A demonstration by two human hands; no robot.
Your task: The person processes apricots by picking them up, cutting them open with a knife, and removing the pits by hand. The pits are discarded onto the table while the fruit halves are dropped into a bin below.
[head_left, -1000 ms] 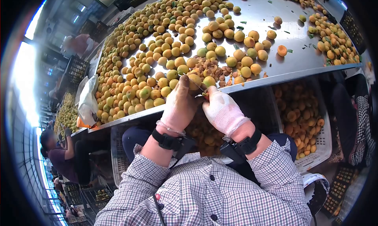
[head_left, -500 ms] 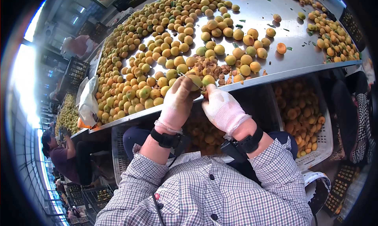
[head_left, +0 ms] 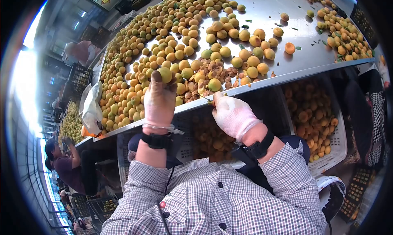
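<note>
My left hand [head_left: 159,104], in a worn pale pink glove, is over the near edge of the fruit heap. Its bare fingertips are closed around a yellow-green apricot [head_left: 165,74]. My right hand [head_left: 232,114], gloved the same way, is closed at the table's front rim. From its fingers a thin knife [head_left: 203,97] points left; the handle is mostly hidden. Just beyond the blade sits a greenish apricot [head_left: 214,85], beside a pile of brown pits [head_left: 217,70].
The metal table [head_left: 303,67] carries many apricots and scattered leaves. Below its edge, a white crate [head_left: 333,147] of apricot halves stands at right; more halves [head_left: 211,140] lie under my hands. A white bag [head_left: 92,106] hangs at left. A person [head_left: 65,163] sits at far left.
My left hand has moved left, away from the knife, and now has an apricot at its fingertips. My right hand with the knife has stayed nearly in place, slightly lower.
</note>
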